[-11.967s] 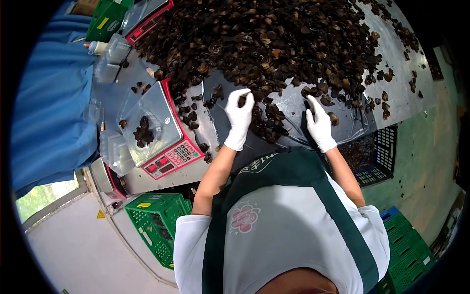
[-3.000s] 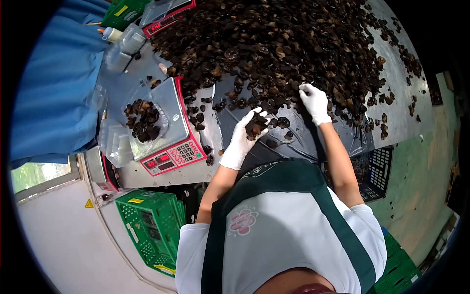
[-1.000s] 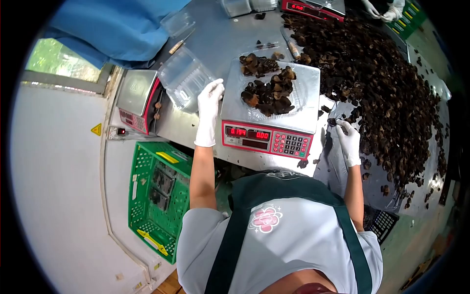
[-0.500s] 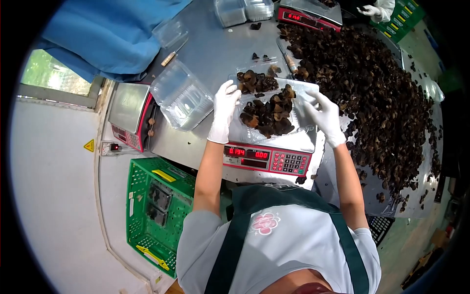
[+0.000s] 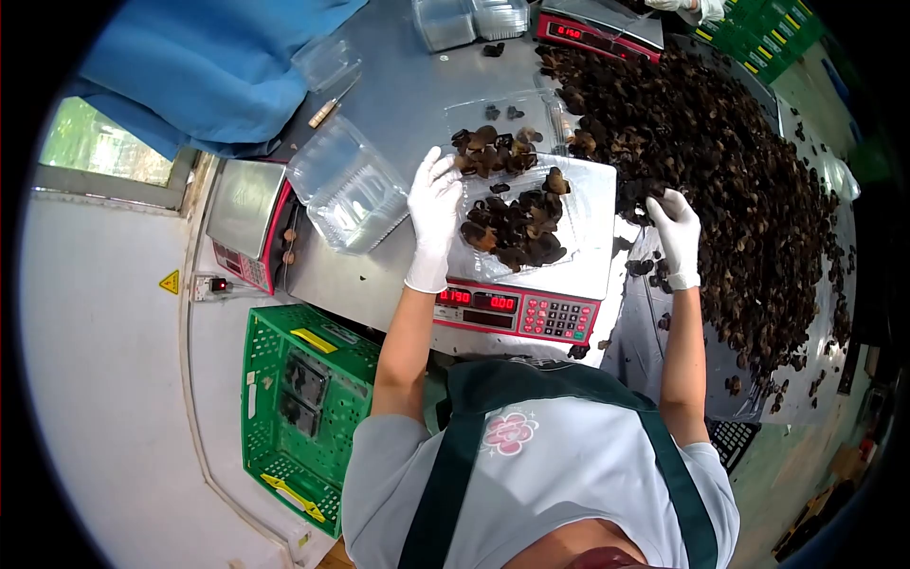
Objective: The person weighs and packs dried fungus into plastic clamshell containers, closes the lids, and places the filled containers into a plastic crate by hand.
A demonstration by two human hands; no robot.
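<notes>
An uncovered clear plastic clamshell container (image 5: 569,228) lies opened out on the red-framed digital scale (image 5: 555,316), with dark wood ear mushrooms (image 5: 517,228) in it. More pieces lie in its upper part. The scale display reads about 0.190. My left hand (image 5: 435,204), in a white glove, is at the container's left edge with its fingers a little apart, holding nothing. To the right of the scale, my white-gloved right hand (image 5: 679,237) pinches a dark wood ear mushroom (image 5: 641,198) at the near edge of the big pile; its fingertips are partly hidden.
A large wood ear pile (image 5: 739,199) covers the table's right side. An opened clamshell (image 5: 349,190) and a second scale (image 5: 248,218) stand left. A green crate (image 5: 261,446) is below. Another scale (image 5: 599,28) and a co-worker's gloved hand (image 5: 697,8) are at the back.
My right hand has moved right from above the container to the pile and closed its fingers. The display went from 0.194 to about 0.190. The co-worker's hand shifted left.
</notes>
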